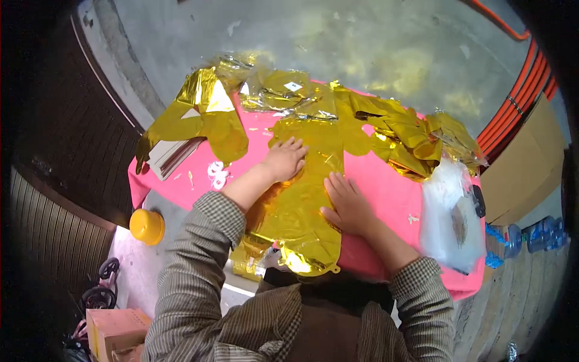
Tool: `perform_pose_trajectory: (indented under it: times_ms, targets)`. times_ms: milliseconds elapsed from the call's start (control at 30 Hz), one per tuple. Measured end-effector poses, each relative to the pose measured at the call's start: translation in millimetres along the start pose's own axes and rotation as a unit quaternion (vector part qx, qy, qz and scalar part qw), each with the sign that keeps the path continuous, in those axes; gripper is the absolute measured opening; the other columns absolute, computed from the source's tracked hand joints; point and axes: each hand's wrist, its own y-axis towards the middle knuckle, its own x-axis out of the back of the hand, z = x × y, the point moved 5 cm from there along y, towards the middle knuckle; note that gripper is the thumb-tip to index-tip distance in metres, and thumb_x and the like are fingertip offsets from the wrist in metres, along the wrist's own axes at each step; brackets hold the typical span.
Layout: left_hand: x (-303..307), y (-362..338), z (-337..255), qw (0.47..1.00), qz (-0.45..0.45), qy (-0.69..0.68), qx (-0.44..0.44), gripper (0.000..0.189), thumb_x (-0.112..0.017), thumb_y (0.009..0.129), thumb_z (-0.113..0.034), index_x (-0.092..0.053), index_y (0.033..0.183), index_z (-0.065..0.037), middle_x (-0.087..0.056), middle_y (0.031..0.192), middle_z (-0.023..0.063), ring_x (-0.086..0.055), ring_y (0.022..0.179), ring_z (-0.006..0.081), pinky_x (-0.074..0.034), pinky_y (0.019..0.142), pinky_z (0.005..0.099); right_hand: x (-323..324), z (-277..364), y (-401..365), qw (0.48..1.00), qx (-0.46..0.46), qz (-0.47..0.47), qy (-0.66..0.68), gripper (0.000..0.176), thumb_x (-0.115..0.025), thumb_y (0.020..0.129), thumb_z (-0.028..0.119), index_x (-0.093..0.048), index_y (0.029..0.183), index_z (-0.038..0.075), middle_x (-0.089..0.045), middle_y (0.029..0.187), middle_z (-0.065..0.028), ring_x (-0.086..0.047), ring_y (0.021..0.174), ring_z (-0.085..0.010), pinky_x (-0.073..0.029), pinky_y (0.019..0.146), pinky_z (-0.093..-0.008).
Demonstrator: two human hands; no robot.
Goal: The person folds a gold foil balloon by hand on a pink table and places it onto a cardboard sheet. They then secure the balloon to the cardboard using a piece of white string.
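A flat gold foil balloon (301, 208) lies down the middle of the pink-covered table (386, 199), its near end hanging over the edge by my body. My left hand (286, 160) rests flat on the upper part of the foil, fingers stretched out. Along the right edge of the balloon lies my right hand (348, 205), palm down with fingers extended, partly on the pink cover. Another gold foil piece (226, 133) spreads to the left. Crumpled gold foil (410, 136) sits at the right, and clear-bagged gold foil (280, 90) lies at the far edge.
A stack of cards (172, 158) and white ribbon rolls (218, 175) are on the left of the table. Clear plastic bags (452, 217) lie at the right. On the floor stand a yellow tub (146, 227), a cardboard box (117, 332) and water bottles (546, 234); orange pipes (515, 102) run behind.
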Motion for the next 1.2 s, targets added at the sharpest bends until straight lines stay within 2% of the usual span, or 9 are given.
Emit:
perform_pose_trajectory:
  times_ms: [133, 200, 433, 667, 933, 967, 1067, 1100, 1200]
  targets:
    - [41, -44, -1, 0.987, 0.113, -0.056, 0.097, 0.044, -0.055, 0.089, -0.027, -0.049, 0.127, -0.005, -0.057, 0.117, 0.0186, -0.053, 0.112, 0.0374, -0.044, 0.092, 0.0444, -1, -2, 0, 1.0, 0.009, -0.016, -0.003, 0.068, -0.054, 0.087, 0.038, -0.035, 0.135, -0.006, -0.035, 0.141, -0.0263, -0.032, 0.133, -0.0391, -0.026, 0.109, -0.0504]
    - [53, -82, -4, 0.987, -0.1, -0.106, 0.067, 0.028, -0.06, 0.084, -0.024, -0.058, 0.101, -0.002, -0.06, 0.089, 0.0169, -0.059, 0.086, 0.0376, -0.048, 0.075, 0.0455, 0, -3, 2, 1.0, 0.013, -0.021, 0.0, 0.068, -0.054, 0.086, 0.038, -0.035, 0.135, -0.006, -0.035, 0.141, -0.0264, -0.032, 0.133, -0.0392, -0.026, 0.109, -0.0506]
    - [77, -166, -22, 0.964, -0.098, -0.08, 0.232, 0.036, -0.07, 0.077, -0.03, -0.058, 0.092, 0.0, -0.058, 0.089, 0.0178, -0.058, 0.088, 0.0364, -0.048, 0.076, 0.0445, 1, 0, 1, 1.0, 0.008, -0.022, 0.004, 0.067, -0.055, 0.086, 0.037, -0.036, 0.134, -0.006, -0.036, 0.14, -0.0268, -0.032, 0.133, -0.0399, -0.025, 0.109, -0.0508]
    - [75, -187, -27, 0.945, -0.095, -0.123, 0.288, 0.039, -0.071, 0.077, -0.032, -0.058, 0.093, 0.002, -0.06, 0.092, 0.0193, -0.059, 0.088, 0.0369, -0.048, 0.077, 0.0445, 1, 0, 1, 1.0, 0.01, -0.02, 0.013, 0.066, -0.055, 0.087, 0.037, -0.037, 0.134, -0.006, -0.036, 0.14, -0.0273, -0.033, 0.132, -0.0407, -0.025, 0.109, -0.051]
    - [72, -179, -17, 0.916, 0.015, -0.24, 0.322, 0.031, -0.069, 0.077, -0.023, -0.06, 0.093, 0.002, -0.063, 0.089, 0.021, -0.061, 0.083, 0.0393, -0.049, 0.073, 0.0432, 1, -2, 1, 1.0, 0.011, -0.02, 0.0, 0.067, -0.054, 0.087, 0.037, -0.036, 0.135, -0.007, -0.036, 0.141, -0.0279, -0.033, 0.133, -0.0403, -0.026, 0.108, -0.0515]
    - [74, -180, -16, 0.91, -0.011, -0.259, 0.322, 0.023, -0.068, 0.079, -0.017, -0.058, 0.088, 0.002, -0.062, 0.078, 0.0108, -0.06, 0.064, 0.0194, -0.048, 0.059, 0.0328, 1, -1, 0, 1.0, 0.013, -0.019, -0.005, 0.067, -0.053, 0.088, 0.037, -0.035, 0.135, -0.007, -0.035, 0.141, -0.0281, -0.033, 0.133, -0.0403, -0.025, 0.108, -0.0515]
    - [73, -186, -17, 0.857, -0.067, -0.435, 0.266, 0.021, -0.067, 0.081, -0.01, -0.057, 0.096, 0.001, -0.063, 0.083, 0.0032, -0.058, 0.066, 0.0116, -0.048, 0.058, 0.0281, 0, -2, 1, 1.0, 0.008, -0.02, 0.003, 0.067, -0.053, 0.088, 0.037, -0.036, 0.134, -0.007, -0.035, 0.141, -0.0284, -0.032, 0.133, -0.0407, -0.025, 0.108, -0.0519]
    - [71, -194, -19, 0.816, -0.018, -0.489, 0.309, 0.028, -0.066, 0.082, -0.004, -0.055, 0.107, 0.0, -0.062, 0.094, 0.0006, -0.058, 0.078, 0.0086, -0.047, 0.062, 0.0242, 1, -2, 2, 1.0, 0.008, -0.02, 0.002, 0.067, -0.053, 0.088, 0.037, -0.036, 0.134, -0.007, -0.035, 0.141, -0.0284, -0.032, 0.133, -0.0407, -0.025, 0.108, -0.0519]
    - [63, -207, -20, 0.781, -0.026, -0.564, 0.268, 0.036, -0.067, 0.081, -0.001, -0.052, 0.114, 0.001, -0.061, 0.101, 0.0034, -0.057, 0.088, 0.0091, -0.048, 0.07, 0.0234, 3, -1, -1, 0.999, 0.011, -0.026, 0.019, 0.067, -0.053, 0.088, 0.037, -0.036, 0.135, -0.008, -0.035, 0.141, -0.0287, -0.032, 0.133, -0.0411, -0.024, 0.109, -0.0525]
